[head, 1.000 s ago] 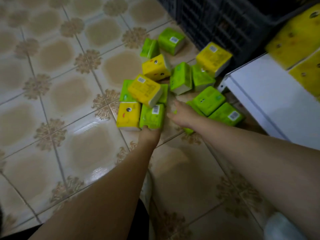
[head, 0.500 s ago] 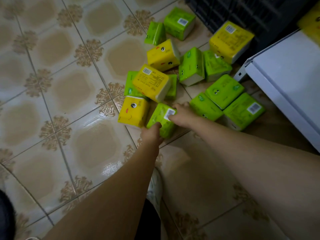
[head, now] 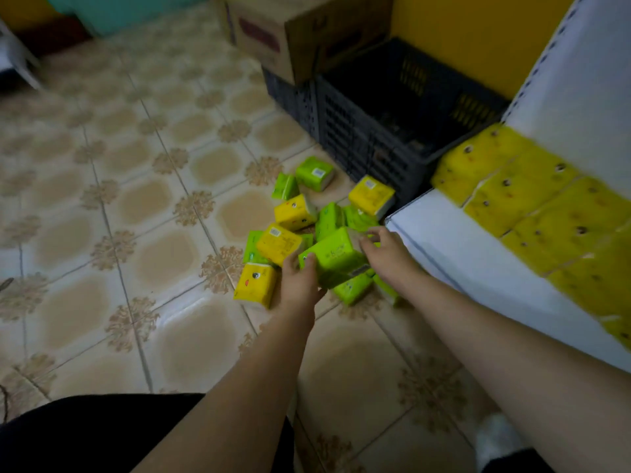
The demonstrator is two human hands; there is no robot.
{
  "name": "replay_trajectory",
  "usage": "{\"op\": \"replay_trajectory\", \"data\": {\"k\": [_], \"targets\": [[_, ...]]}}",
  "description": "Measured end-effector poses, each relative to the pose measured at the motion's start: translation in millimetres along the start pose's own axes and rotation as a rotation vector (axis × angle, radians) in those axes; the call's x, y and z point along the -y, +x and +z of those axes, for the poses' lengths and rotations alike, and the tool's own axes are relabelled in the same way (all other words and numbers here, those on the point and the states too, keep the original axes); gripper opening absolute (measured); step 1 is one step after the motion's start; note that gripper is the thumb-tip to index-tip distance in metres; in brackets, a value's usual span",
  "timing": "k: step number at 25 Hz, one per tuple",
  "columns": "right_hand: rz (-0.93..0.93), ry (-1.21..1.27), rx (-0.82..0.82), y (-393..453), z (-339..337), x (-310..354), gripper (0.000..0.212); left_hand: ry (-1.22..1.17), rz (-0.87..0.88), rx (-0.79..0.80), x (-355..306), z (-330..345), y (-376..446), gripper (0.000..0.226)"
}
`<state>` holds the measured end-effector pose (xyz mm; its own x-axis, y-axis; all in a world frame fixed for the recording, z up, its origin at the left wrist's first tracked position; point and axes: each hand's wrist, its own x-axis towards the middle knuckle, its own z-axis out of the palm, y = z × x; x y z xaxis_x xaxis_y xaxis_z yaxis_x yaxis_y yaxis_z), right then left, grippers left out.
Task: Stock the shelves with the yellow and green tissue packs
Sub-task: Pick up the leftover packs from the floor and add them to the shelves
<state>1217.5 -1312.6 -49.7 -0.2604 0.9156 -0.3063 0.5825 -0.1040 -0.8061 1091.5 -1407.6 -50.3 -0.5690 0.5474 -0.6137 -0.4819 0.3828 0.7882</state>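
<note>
Where packs (head: 309, 220) lie, patterned tile floor (head: 136, 206)

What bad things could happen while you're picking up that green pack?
The green pack is held only at its ends, between the left hand and right hand, so it might slip and fall. Lifting it could also bump the yellow pack leaning on the pile beside it and topple it.

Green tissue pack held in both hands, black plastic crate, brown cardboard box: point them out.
Green tissue pack (head: 336, 256), head view, top face.
Black plastic crate (head: 355, 138), head view, slatted side wall.
Brown cardboard box (head: 304, 46), head view, front side.
</note>
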Motion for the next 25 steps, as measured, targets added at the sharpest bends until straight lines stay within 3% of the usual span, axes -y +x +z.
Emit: {"op": "replay_trajectory", "data": {"k": [9, 16, 18, 22, 25], "targets": [[-0.283, 0.522, -0.204, -196.7, -216.9, 99.4, 0.022, 0.193, 0.836, 0.539, -111.5, 44.3, -236.7, 0.026], [-0.357, 0.774, -0.419, -350.8, -333.4, 100.6, 0.015, 0.208, 1.134, 0.799, -112.5, 97.2, -386.5, 0.032], [-0.300, 0.831, -0.466, -386.1, -366.8, 88.0, 0.025, 0.208, 1.225, 0.849, -103.2, 125.6, -428.9, 0.033], [-0.224, 0.994, -0.534, -444.7, -422.9, 49.9, 0.068, 0.147, 1.364, 0.943, -74.4, 179.0, -506.5, 0.034], [-0.283, 1.069, -0.733, -476.1, -459.3, 19.2, 0.071, 0.178, 1.431, 1.059, -47.8, 222.0, -549.4, 0.043]]}}
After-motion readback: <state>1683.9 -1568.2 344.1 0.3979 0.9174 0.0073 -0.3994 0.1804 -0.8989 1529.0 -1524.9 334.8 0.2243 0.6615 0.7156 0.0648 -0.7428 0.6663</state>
